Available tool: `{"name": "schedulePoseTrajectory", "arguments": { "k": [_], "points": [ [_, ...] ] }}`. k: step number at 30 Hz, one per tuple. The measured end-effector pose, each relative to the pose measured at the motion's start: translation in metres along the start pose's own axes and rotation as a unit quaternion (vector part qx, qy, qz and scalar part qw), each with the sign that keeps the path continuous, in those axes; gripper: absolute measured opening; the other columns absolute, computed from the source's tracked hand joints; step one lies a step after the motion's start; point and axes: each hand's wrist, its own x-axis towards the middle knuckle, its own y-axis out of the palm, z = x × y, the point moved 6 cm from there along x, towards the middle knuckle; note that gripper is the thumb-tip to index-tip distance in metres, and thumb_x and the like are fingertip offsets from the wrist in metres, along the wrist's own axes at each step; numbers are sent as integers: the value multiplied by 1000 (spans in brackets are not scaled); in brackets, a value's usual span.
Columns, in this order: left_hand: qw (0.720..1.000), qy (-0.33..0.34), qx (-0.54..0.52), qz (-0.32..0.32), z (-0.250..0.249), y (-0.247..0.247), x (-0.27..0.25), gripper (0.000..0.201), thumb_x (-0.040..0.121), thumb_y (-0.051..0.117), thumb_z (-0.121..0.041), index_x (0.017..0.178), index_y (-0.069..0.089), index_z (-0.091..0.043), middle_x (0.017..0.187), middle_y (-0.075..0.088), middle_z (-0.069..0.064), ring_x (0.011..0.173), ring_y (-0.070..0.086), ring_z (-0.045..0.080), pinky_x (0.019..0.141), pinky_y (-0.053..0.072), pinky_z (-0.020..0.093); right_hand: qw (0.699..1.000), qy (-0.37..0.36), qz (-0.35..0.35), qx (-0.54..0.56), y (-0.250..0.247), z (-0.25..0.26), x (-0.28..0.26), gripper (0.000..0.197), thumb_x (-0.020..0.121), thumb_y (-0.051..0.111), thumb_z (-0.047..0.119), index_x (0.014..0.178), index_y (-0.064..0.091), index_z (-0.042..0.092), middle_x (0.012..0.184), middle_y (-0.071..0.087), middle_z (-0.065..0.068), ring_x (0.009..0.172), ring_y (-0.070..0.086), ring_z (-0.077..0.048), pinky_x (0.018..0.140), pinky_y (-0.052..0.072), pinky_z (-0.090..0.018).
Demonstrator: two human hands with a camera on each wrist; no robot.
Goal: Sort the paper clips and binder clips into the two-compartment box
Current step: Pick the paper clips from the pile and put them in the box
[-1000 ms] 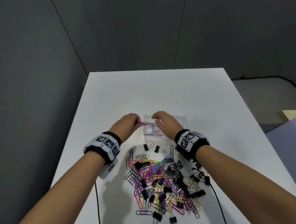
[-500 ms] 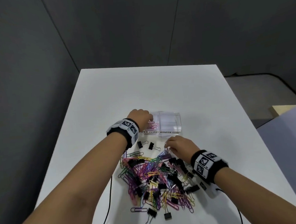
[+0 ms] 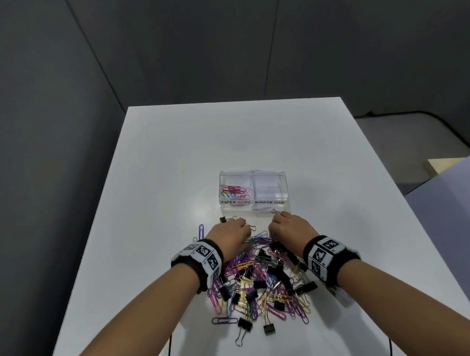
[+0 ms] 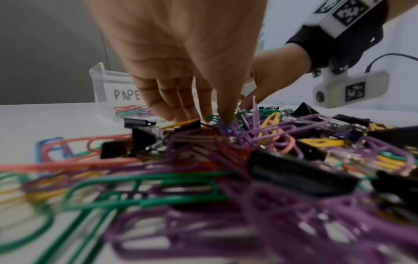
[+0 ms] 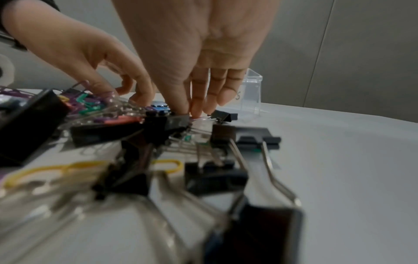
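Observation:
A clear two-compartment box [image 3: 268, 203] labelled PAPER CLIPS and BINDER CLIPS stands mid-table. Several coloured paper clips [image 3: 235, 191] lie in its left compartment; nothing shows in the right one. A mixed pile of clips [image 3: 261, 281] lies in front of it. My left hand [image 3: 243, 227] reaches into the pile's far edge, thumb and forefinger curled around a blue paper clip [image 4: 226, 127]. My right hand [image 3: 278, 216], just before the box, pinches the wire handle of a black binder clip [image 5: 224, 115] with thumb and forefinger [image 5: 189, 112].
Two loose binder clips [image 3: 225, 219] lie between pile and box, a blue paper clip [image 3: 201, 230] lies left of the pile, and more binder clips [image 3: 269, 329] sit at its near edge. Black cables [image 3: 169, 355] run off the white table [image 3: 337, 172]. Dark walls stand behind.
My left hand has come back from the box's paper-clip compartment to the pile. My right hand has shifted slightly toward the box, now pinching a binder clip's handle.

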Motion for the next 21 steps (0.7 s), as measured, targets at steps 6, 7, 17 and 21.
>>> {"name": "schedulePoseTrajectory", "arguments": {
  "k": [6,7,17,21],
  "points": [
    [999,-19,-43,-3,21,5,-14,40,93,50,-38,125,50,-14,121,52,7,112,50,23,92,45,35,996,44,-20,70,-3,-8,-10,4,80,65,8,81,65,4,89,66,-12,88,61,-31,67,51,-37],
    [999,-23,-43,1,22,6,-15,41,92,52,-38,125,49,-14,121,52,7,112,50,23,93,44,35,995,60,4,76,-3,-9,-10,11,88,55,10,91,64,4,99,64,-12,98,56,-29,77,48,-38],
    [983,-103,-143,51,17,1,2,28,90,60,-20,111,65,-2,116,65,14,106,61,27,91,48,32,969,146,103,170,0,-18,-2,16,91,53,15,105,60,9,112,64,-9,104,59,-26,90,49,-34],
    [980,-117,-142,77,18,3,5,27,88,60,-19,108,68,-2,112,68,14,103,63,28,89,50,33,965,154,104,184,1,-17,0,14,90,55,12,100,62,7,112,63,-11,103,59,-27,88,49,-35]
  ]
}}
